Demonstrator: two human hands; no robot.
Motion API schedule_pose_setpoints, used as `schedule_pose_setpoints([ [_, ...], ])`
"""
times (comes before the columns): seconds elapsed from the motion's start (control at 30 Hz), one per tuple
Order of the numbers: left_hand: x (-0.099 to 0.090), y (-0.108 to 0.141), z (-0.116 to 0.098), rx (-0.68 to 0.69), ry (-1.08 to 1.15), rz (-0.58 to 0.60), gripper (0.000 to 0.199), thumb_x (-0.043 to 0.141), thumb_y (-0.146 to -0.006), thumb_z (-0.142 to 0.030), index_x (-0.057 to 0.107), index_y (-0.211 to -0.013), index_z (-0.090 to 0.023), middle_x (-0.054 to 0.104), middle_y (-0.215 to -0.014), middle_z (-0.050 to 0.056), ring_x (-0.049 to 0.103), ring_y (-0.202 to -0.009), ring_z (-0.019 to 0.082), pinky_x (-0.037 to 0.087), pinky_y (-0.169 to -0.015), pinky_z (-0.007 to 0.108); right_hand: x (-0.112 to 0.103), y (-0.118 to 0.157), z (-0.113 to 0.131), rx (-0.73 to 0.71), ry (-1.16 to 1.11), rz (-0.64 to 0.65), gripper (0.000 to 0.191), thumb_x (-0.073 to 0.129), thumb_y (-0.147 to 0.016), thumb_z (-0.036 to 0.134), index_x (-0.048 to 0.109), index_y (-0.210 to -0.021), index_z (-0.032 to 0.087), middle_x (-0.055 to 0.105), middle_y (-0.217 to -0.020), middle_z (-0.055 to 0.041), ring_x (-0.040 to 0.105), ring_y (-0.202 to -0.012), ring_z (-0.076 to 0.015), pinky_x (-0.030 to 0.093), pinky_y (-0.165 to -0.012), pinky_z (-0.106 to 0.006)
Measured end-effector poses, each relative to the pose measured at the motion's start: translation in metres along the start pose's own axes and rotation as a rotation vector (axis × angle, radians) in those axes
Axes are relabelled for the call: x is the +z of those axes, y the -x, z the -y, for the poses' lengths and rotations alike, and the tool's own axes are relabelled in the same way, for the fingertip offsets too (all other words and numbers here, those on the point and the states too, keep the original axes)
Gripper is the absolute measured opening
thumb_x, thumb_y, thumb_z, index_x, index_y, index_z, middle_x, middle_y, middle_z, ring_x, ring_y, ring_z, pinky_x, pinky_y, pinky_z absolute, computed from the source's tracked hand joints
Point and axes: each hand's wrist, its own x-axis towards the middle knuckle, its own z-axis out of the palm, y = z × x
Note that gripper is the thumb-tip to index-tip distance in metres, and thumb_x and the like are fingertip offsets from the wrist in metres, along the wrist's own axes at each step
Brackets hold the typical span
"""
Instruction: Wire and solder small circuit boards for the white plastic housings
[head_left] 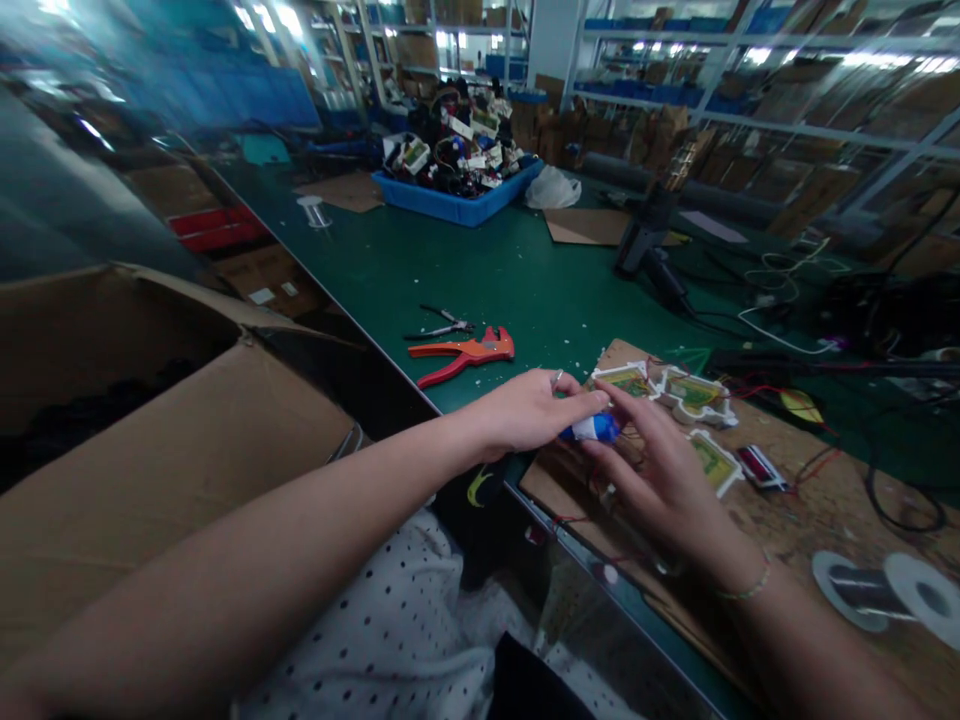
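Note:
A small blue and white piece [598,428], perhaps wrapped, is held between my two hands over the near edge of the wooden board [577,480]. My left hand [532,412] has its thumb laid along the top of the piece; the other fingers are partly hidden behind it. From the right, my right hand [660,470] pinches the same piece between thumb and fingers. Just beyond my hands, white-framed yellow-green circuit boards [697,392] with thin red wires lie on the wooden board. A small dark red panel with a white edge [763,468] is to their right.
Red-orange wire strippers [469,352] and small pliers [442,325] lie on the green table [360,265]. A blue tray [465,210] heaped with electronic parts stands behind. At right are a solder spool [885,590] and a heat gun [656,230]; at left, an open carton [172,400].

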Motion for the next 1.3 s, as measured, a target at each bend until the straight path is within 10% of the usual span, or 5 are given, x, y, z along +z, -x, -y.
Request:
schedule_pose_setpoints([
  [0.33, -0.036, 0.029, 0.004, -0.238, 0.422, -0.351, 0.031, 0.042, -0.099, -0.046, 0.043, -0.084, -0.019, 0.034, -0.065, -0.007, 0.016, -0.043, 0.003, 0.01, -0.041, 0.018, -0.012, -0.004, 0.004, -0.108, 0.08, 0.322, 0.034, 0.053, -0.098, 0.035, 0.054, -0.13, 0.023, 0.065, -0.113, -0.0084, 0.057, -0.102, -0.0235, 0.042, -0.094, -0.043],
  [0.63, 0.085, 0.166, 0.109, -0.627, 0.601, -0.243, 0.036, 0.057, -0.088, -0.055, 0.047, -0.085, -0.02, 0.044, -0.066, -0.006, 0.036, -0.047, 0.006, 0.03, -0.04, 0.016, -0.007, 0.0, -0.016, -0.294, 0.149, 0.49, 0.056, 0.039, -0.103, 0.034, 0.026, -0.157, 0.025, 0.06, -0.107, -0.0093, 0.052, -0.097, -0.0232, 0.04, -0.091, -0.045],
  [0.77, 0.111, 0.199, 0.154, -0.559, 0.612, -0.265, 0.056, 0.055, -0.09, -0.057, 0.034, -0.135, -0.03, 0.064, -0.091, 0.0, 0.055, -0.051, 0.009, 0.043, -0.048, 0.022, -0.007, 0.0, -0.016, -0.339, 0.141, 0.459, 0.05, 0.039, -0.102, 0.033, 0.038, -0.151, 0.025, 0.064, -0.104, -0.008, 0.055, -0.094, -0.023, 0.037, -0.092, -0.045],
  [0.83, 0.111, 0.208, 0.164, -0.502, 0.573, -0.281, 0.076, 0.053, -0.091, -0.061, 0.011, -0.149, -0.038, 0.067, -0.105, 0.005, 0.06, -0.052, 0.013, 0.044, -0.045, 0.024, -0.007, -0.001, -0.014, -0.324, 0.115, 0.434, 0.042, 0.042, -0.1, 0.034, 0.05, -0.14, 0.023, 0.066, -0.108, -0.0086, 0.057, -0.097, -0.0234, 0.036, -0.094, -0.045],
  [1.3, 0.076, 0.268, 0.186, -0.388, -0.319, -0.103, 0.046, 0.033, -0.099, -0.037, 0.05, -0.142, -0.039, 0.075, -0.104, 0.002, 0.07, -0.098, 0.025, 0.054, -0.094, 0.042, -0.009, 0.001, -0.017, -0.36, 0.055, 0.344, 0.046, 0.049, -0.097, 0.026, 0.052, -0.143, 0.03, 0.069, -0.121, -0.005, 0.061, -0.111, -0.0235, 0.038, -0.102, -0.048],
])
